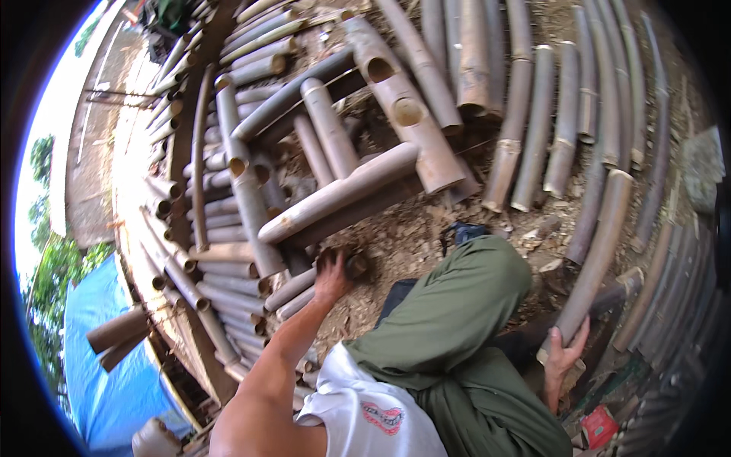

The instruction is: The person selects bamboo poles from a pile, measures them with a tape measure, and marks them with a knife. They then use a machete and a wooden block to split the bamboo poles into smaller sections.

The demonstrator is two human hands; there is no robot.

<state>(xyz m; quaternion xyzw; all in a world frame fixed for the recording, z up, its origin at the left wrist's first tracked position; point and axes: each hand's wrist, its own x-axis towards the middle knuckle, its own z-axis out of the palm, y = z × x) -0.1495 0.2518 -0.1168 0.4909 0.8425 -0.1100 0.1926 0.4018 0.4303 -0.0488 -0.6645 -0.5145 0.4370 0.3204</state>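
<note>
My left hand (333, 278) reaches down beside a bamboo frame, its fingers bent over a dark rounded piece (356, 266). I cannot make out what kind of piece it is. Short bamboo lengths (291, 291) lie right by that wrist. At the lower right, my right hand (565, 358) is closed round the near end of a long bamboo pole (600, 244), thumb on top. The pole slants up and away. Ahead lies the frame, with a thick holed bamboo post (403, 114), a second post (240, 171) and crosspieces (343, 190) between them.
Rows of cut bamboo poles (525, 114) lie at the far right, with stacked lengths (228, 297) at the left. Chips cover the ground (411, 244). A blue tarp (114, 365) hangs at the left, a grey stone (702, 169) sits right, and a red packet (599, 426) lies near.
</note>
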